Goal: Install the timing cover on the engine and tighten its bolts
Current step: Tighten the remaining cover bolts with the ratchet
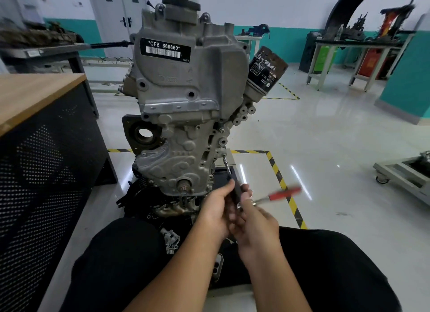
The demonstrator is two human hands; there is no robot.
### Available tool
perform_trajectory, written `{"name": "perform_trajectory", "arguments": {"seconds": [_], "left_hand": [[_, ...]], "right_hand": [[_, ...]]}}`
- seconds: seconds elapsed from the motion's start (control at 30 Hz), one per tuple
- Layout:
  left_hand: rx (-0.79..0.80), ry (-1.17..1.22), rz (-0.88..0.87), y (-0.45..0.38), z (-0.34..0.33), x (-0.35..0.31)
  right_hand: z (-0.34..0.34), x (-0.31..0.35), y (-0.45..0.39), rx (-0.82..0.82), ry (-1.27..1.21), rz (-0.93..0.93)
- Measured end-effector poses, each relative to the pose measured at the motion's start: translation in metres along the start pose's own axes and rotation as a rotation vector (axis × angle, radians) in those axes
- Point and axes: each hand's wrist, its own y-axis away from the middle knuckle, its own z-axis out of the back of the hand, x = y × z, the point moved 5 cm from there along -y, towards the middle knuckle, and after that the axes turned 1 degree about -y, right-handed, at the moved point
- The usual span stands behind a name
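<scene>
Two hands, left (216,209) and right (256,223), grip one ratchet (235,186).

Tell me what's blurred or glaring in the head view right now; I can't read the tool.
Head view: the red ratchet handle is motion-smeared; the engine label is sharp; ceiling-light streaks glare on the glossy floor; wide-angle distortion bends the edges; both hands, left hand and right hand, are slightly soft.
</scene>
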Motion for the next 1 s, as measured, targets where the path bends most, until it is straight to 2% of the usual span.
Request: {"name": "perform_trajectory", "arguments": {"seconds": [0.03, 0.07, 0.1, 0.13, 0.17, 0.2, 0.23, 0.27, 0.3, 0.33, 0.37, 0.43, 0.47, 0.5, 0.53, 0.6, 0.7, 0.73, 0.8, 0.83, 0.87, 0.9, 0.97, 1.0], "left_hand": [[-0.012, -0.019, 0.005, 0.0, 0.002, 0.0], [-0.033, -0.052, -0.004, -0.001, 0.004, -0.001], [-0.049, -0.091, -0.023, 0.0, 0.005, -0.001], [-0.06, -0.109, -0.055, 0.0, 0.003, -0.002], [-0.064, -0.098, -0.091, 0.0, 0.001, -0.002], [-0.068, -0.073, -0.117, 0.0, 0.0, -0.003], [-0.071, -0.049, -0.122, 0.0, 0.001, -0.002], [-0.061, -0.018, -0.102, 0.001, 0.0, -0.002], [-0.032, 0.02, -0.055, 0.001, -0.002, 0.0], [0.005, 0.055, -0.002, 0.002, -0.004, 0.002], [0.031, 0.075, 0.033, 0.003, -0.006, 0.002], [0.024, 0.036, 0.036, 0.001, -0.003, 0.002], [0.014, -0.006, 0.015, 0.0, -0.002, 0.001], [0.002, -0.046, -0.017, -0.001, -0.002, 0.001], [-0.007, -0.075, -0.047, -0.001, -0.003, 0.002], [-0.003, -0.055, -0.087, -0.002, -0.005, 0.004], [0.021, -0.019, -0.063, -0.003, -0.005, 0.005], [0.015, -0.033, -0.036, -0.003, -0.003, 0.005], [0.017, -0.043, -0.001, -0.003, -0.001, 0.004], [0.02, -0.041, -0.016, -0.004, 0.0, 0.003], [0.014, -0.061, -0.04, -0.005, 0.001, 0.002], [0.006, -0.096, -0.069, -0.006, 0.001, 0.002], [0.005, -0.109, -0.135, -0.007, 0.001, 0.001], [0.01, -0.09, -0.146, -0.007, 0.001, 0.001]], "right_hand": [[-0.003, -0.005, 0.002, 0.03, -0.201, -0.139], [-0.003, -0.008, -0.001, 0.029, -0.299, -0.204], [-0.001, -0.006, -0.003, 0.008, -0.251, -0.164], [0.002, 0.001, -0.005, -0.009, -0.068, -0.035], [0.009, 0.009, -0.008, -0.089, 0.175, 0.132], [0.011, 0.014, -0.01, -0.163, 0.317, 0.257], [0.003, 0.01, -0.012, -0.097, 0.274, 0.242], [-0.008, 0.012, -0.015, -0.065, 0.126, 0.22], [-0.008, 0.009, -0.014, -0.084, 0.106, 0.24], [0.002, 0.006, -0.009, -0.141, 0.2, 0.275], [0.005, 0.004, -0.008, -0.166, 0.191, 0.217], [-0.004, -0.003, -0.002, -0.063, -0.169, -0.054], [-0.003, -0.003, -0.004, -0.066, -0.264, -0.129], [-0.002, 0.001, -0.006, -0.067, -0.218, -0.105], [0.002, 0.009, -0.007, -0.076, -0.05, -0.001], [0.011, 0.02, -0.013, -0.207, 0.256, 0.23], [0.005, 0.015, -0.01, -0.175, 0.241, 0.274], [0.008, 0.011, -0.012, -0.187, 0.208, 0.197], [-0.001, 0.0, -0.005, -0.046, -0.232, -0.101], [-0.002, -0.001, -0.006, -0.042, -0.388, -0.196], [-0.001, 0.0, -0.008, -0.048, -0.385, -0.19], [0.001, 0.005, -0.009, -0.053, -0.207, -0.089], [0.013, 0.018, -0.015, -0.217, 0.096, 0.182], [0.007, 0.02, -0.013, -0.167, 0.133, 0.224]]}}
